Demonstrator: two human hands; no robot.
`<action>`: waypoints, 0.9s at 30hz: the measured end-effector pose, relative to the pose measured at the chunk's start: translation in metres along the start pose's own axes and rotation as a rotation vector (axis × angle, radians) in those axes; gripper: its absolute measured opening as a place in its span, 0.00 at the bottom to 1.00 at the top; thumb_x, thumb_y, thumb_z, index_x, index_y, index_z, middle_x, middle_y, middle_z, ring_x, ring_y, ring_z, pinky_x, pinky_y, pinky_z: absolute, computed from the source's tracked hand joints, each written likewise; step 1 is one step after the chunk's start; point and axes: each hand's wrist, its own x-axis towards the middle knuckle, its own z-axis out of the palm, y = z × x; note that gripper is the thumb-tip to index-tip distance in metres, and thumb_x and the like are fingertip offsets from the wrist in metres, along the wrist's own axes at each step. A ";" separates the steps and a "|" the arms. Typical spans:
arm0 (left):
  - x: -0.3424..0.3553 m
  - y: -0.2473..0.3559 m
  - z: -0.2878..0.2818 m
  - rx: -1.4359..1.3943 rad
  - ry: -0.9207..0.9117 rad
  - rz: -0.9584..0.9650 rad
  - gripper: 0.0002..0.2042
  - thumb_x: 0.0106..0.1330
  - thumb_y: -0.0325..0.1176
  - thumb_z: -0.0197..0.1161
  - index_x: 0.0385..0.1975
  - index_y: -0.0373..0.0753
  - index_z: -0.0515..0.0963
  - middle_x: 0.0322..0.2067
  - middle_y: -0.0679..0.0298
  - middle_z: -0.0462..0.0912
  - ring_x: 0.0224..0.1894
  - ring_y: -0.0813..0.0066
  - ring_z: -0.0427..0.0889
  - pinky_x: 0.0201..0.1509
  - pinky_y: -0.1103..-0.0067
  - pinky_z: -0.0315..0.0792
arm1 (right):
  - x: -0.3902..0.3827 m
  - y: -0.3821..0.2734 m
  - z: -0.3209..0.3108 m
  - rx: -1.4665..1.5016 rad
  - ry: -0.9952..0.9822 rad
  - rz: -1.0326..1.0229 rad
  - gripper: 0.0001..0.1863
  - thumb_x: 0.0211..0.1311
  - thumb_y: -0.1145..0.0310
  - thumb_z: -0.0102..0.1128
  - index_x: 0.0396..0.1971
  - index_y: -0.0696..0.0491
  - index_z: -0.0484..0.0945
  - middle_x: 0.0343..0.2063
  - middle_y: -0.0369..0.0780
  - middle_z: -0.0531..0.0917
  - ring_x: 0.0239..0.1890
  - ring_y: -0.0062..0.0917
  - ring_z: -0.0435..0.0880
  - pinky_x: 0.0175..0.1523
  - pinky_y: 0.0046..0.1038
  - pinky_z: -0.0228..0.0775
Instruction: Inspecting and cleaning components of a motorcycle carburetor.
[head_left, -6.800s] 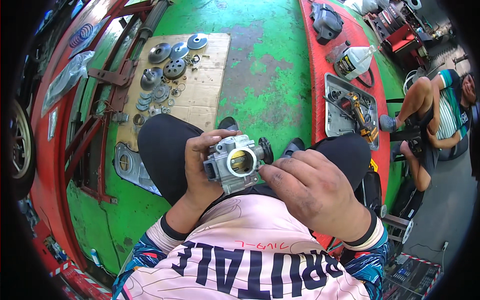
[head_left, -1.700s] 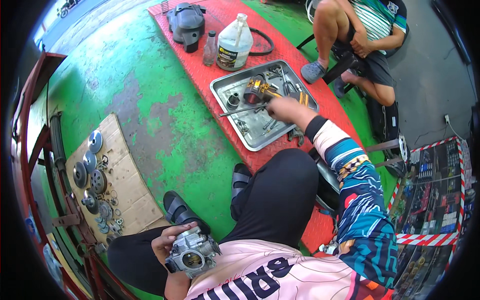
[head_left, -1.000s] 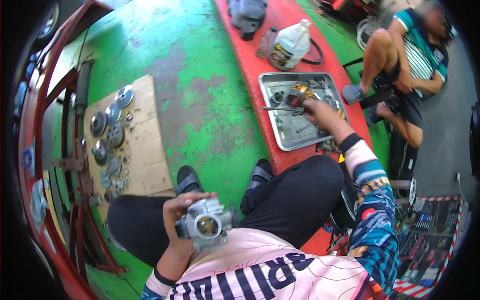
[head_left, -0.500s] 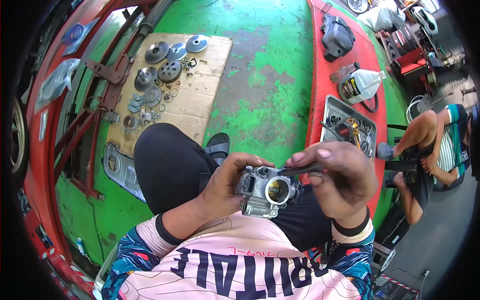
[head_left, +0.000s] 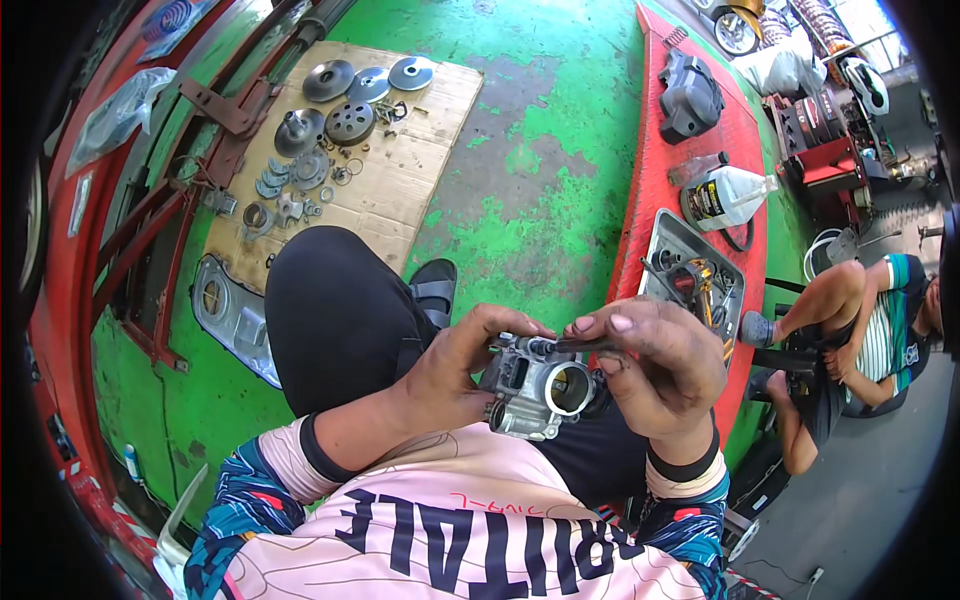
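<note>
My left hand (head_left: 450,375) grips a silver metal throttle body (head_left: 530,400) by its left side; its round bore (head_left: 570,388) faces up, showing brass-coloured metal inside. My right hand (head_left: 665,375) is closed on a slim dark tool (head_left: 585,346), whose tip reaches a dark fitting (head_left: 543,347) on the top edge of the throttle body. What kind of tool it is I cannot tell. Both hands are in front of my pink shirt, above my lap.
Cardboard (head_left: 430,150) on the green floor holds several discs (head_left: 350,122) and small parts. A red ramp (head_left: 640,150) bears a jug (head_left: 720,195), black cover (head_left: 690,95) and steel tray (head_left: 740,250). A seated person (head_left: 880,340) is at right; a red steel frame (head_left: 90,250) at left.
My right hand has come back from the tray with the dark tool to the throttle body. In the last half second the throttle body has tilted slightly, with the tool staying at its top.
</note>
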 end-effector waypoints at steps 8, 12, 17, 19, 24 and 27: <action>0.003 0.001 0.000 0.054 -0.014 -0.049 0.35 0.51 0.18 0.78 0.57 0.39 0.65 0.55 0.52 0.76 0.60 0.63 0.78 0.65 0.68 0.72 | 0.005 -0.005 -0.001 -0.081 -0.006 -0.160 0.21 0.58 0.83 0.66 0.52 0.57 0.77 0.35 0.51 0.85 0.34 0.36 0.88 0.36 0.31 0.81; 0.006 0.006 0.002 0.108 -0.028 -0.041 0.35 0.50 0.18 0.79 0.56 0.39 0.65 0.55 0.52 0.76 0.60 0.62 0.78 0.64 0.68 0.74 | 0.007 -0.009 -0.006 -0.118 -0.037 -0.168 0.22 0.55 0.82 0.70 0.51 0.58 0.79 0.35 0.50 0.85 0.34 0.37 0.88 0.36 0.31 0.81; 0.007 0.014 0.007 0.135 0.013 -0.041 0.32 0.49 0.09 0.68 0.56 0.39 0.69 0.57 0.59 0.77 0.62 0.63 0.78 0.64 0.69 0.78 | 0.010 -0.013 -0.005 -0.131 -0.001 -0.113 0.18 0.58 0.80 0.68 0.50 0.59 0.80 0.37 0.51 0.86 0.35 0.38 0.88 0.37 0.32 0.81; 0.007 0.015 0.006 0.143 0.010 -0.050 0.32 0.49 0.09 0.69 0.56 0.39 0.69 0.56 0.59 0.77 0.62 0.63 0.78 0.64 0.69 0.79 | 0.010 -0.014 -0.005 -0.109 0.021 -0.094 0.17 0.60 0.79 0.66 0.50 0.59 0.80 0.37 0.52 0.86 0.35 0.39 0.88 0.38 0.33 0.81; 0.008 0.016 0.008 0.167 -0.003 -0.077 0.32 0.51 0.10 0.69 0.57 0.39 0.69 0.56 0.59 0.77 0.62 0.63 0.78 0.63 0.69 0.79 | -0.003 -0.013 -0.003 -0.015 0.094 -0.012 0.18 0.64 0.73 0.66 0.53 0.57 0.80 0.35 0.50 0.87 0.37 0.40 0.88 0.41 0.37 0.81; 0.007 0.011 0.009 0.104 -0.014 -0.057 0.32 0.52 0.11 0.69 0.57 0.39 0.69 0.56 0.59 0.77 0.62 0.63 0.78 0.63 0.69 0.79 | -0.001 -0.010 -0.011 -0.122 0.049 -0.122 0.18 0.65 0.75 0.64 0.54 0.56 0.80 0.36 0.49 0.87 0.37 0.40 0.87 0.41 0.38 0.81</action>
